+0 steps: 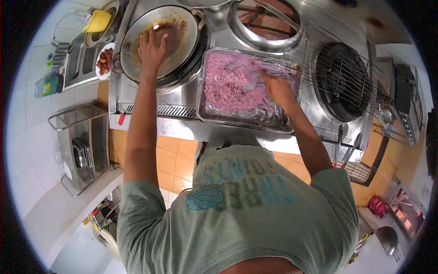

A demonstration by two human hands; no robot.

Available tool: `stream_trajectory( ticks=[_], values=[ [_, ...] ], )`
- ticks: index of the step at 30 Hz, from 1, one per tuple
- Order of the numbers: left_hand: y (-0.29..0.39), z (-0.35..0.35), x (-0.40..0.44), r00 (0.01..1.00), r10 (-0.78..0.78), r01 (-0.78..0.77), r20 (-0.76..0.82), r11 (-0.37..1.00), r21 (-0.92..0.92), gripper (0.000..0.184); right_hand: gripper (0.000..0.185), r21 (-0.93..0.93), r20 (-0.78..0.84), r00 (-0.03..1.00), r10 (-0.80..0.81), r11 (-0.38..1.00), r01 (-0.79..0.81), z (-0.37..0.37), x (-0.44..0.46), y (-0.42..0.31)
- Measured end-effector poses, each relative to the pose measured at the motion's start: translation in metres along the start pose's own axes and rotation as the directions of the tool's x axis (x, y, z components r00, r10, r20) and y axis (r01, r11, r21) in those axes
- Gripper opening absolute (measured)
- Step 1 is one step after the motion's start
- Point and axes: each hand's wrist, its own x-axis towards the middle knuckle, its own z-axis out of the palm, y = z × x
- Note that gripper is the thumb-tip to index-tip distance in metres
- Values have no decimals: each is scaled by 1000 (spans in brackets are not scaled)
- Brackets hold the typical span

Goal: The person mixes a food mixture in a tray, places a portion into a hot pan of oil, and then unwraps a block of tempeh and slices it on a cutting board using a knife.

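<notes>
My left hand (152, 52) is spread open over the wide metal wok (179, 61), which has looped side handles and brownish, oily residue inside. Whether the palm touches the pan I cannot tell. To its right, a rectangular metal tray (199, 98) holds a lumpy pink mixture (228, 84), thick on the left and smeared thin on the right, where bare metal shows. Over the tray's right part is my right hand (279, 91), its fingers curled and one pointing down into the smeared area. Anything between those fingers is hidden.
A wire rack (340, 68) covers the right burner. Behind the tray is an open burner ring (264, 43). Red-tipped tongs (342, 144) hang at the stove's front right. On the left are a plate of brown food pieces (105, 61), a sink (75, 68) and a green jug (47, 86).
</notes>
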Motion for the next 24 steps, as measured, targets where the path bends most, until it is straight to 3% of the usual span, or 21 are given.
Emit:
stream_trajectory(
  ticks=[1, 4, 7, 10, 13, 16, 19, 22, 23, 24],
  values=[
    [-12, 13, 8, 993, -75, 64, 86, 990, 123, 73, 46, -31, -20, 999, 41, 999, -42, 0, 0, 2],
    [-29, 37, 21, 955, -171, 133, 242, 977, 165, 84, 47, -84, 16, 996, 86, 993, -84, 4, 8, -5],
    [-33, 50, 22, 912, -257, 201, 319, 960, 196, 86, 48, -43, -1, 994, 110, 993, -110, 13, 18, -21],
    [-32, 52, 21, 896, -269, 209, 354, 957, 199, 87, 47, 29, 128, 985, 117, 992, -121, 18, 26, -41],
    [-38, 55, 26, 890, -269, 208, 368, 958, 198, 87, 49, 33, 191, 979, -76, 997, 71, 36, 20, -44],
    [-40, 51, 31, 893, -248, 182, 376, 962, 201, 88, 49, 98, 286, 951, -120, 991, 95, 11, 14, -31],
    [-35, 40, 31, 867, -274, 209, 417, 959, 193, 90, 44, 323, 64, 994, -93, 944, 67, 15, 9, 0],
    [-39, 41, 28, 919, -234, 180, 318, 965, 190, 84, 36, 265, -164, 986, 28, 964, 17, 19, 5, 13],
    [-44, 42, 31, 948, -142, 128, 287, 990, 65, 79, 36, 249, -239, 969, 62, 968, -1, 22, 3, 14],
    [-51, 41, 38, 969, -52, 68, 243, 996, -59, 73, 38, 235, -173, 980, 95, 971, -52, 26, 2, 12]
  ],
)
